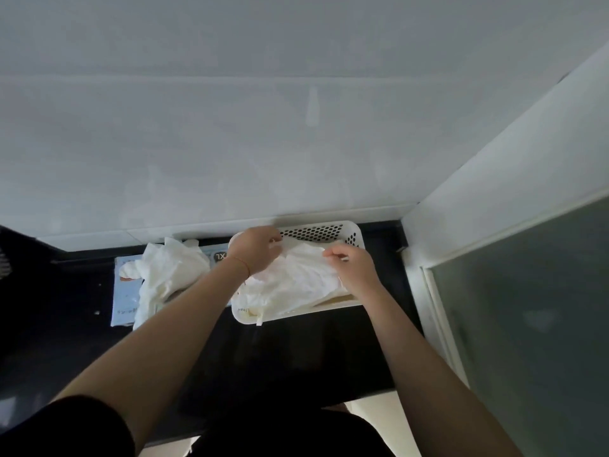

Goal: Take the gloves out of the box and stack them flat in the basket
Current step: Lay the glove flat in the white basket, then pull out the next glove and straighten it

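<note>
The right hand (pixel 354 268) is pinching the right edge of the topmost glove (pixel 306 258) between thumb and fingertips, and the left hand (pixel 255 249) is closing its curled fingers on the glove's far left edge, though the fingertips are blurring together there and the exact grip is hard to tell. Between them the glove is being spread over the pile of white gloves (pixel 290 288) already lying in the white perforated basket (pixel 316 232). This looks like the flattening step; next the hands would likely need to press the glove down smooth, let go, and reach left to the glove box (pixel 127 291), where a crumpled bunch of gloves (pixel 168 268) is spilling out. The basket is sitting close against the far wall (pixel 296 127), just right of the box, on a dark counter (pixel 296 351) offering open room on the near side.
</note>
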Motion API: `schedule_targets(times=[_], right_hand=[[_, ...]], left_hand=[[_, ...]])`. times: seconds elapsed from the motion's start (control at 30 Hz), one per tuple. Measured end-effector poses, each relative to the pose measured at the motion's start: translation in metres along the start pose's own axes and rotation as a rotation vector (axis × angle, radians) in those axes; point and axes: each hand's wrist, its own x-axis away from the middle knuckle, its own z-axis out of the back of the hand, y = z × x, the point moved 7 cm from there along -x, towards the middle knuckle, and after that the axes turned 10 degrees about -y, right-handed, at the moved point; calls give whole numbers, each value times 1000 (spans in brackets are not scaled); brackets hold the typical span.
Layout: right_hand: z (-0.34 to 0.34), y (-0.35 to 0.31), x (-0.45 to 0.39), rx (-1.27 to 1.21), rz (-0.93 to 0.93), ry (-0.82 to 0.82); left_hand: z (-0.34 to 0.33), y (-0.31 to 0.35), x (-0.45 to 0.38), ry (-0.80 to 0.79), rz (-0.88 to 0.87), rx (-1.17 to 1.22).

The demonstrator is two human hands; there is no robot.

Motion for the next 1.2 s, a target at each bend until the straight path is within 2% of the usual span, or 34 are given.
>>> schedule_targets(times=[0.07,0.17,0.2,0.27,0.3,0.4,0.47,0.63,0.8,0.87,0.93,1.0,1.07,1.13,1.2], right_hand=[[0,4,-2,102,-18,-54],[-2,12,-9,254,-38,-119],[-3,14,-12,302,-36,-135],[-5,15,-15,412,-15,-162],[-5,15,-16,460,-5,-170],[-3,16,-18,585,5,-164],[-3,16,-19,687,-2,-149],[-11,13,-19,864,-24,-100],[-14,-15,-9,948,21,121],[-21,-32,-8,887,62,174],[-43,-54,-8,824,129,162],[-69,-73,-8,790,198,115],[-101,-95,-5,774,259,75],[-126,-111,-1,745,282,39],[-150,-124,4,745,299,1]], left_hand=[[-6,8,5,135,-46,-137],[-17,37,20,407,-262,-281],[-25,47,25,437,-325,-323],[-48,54,28,363,-413,-431],[-60,52,25,268,-415,-484],[-80,26,17,-16,-285,-556],[-80,15,16,-78,-219,-569],[-71,6,23,-44,-232,-533],[-60,1,41,-12,-256,-433],[-46,1,52,100,-280,-333],[-19,-10,67,353,-290,-257],[5,-34,82,529,-173,-192],[26,-74,103,562,34,-151],[36,-110,114,467,224,-127],[43,-140,122,342,336,-103]])
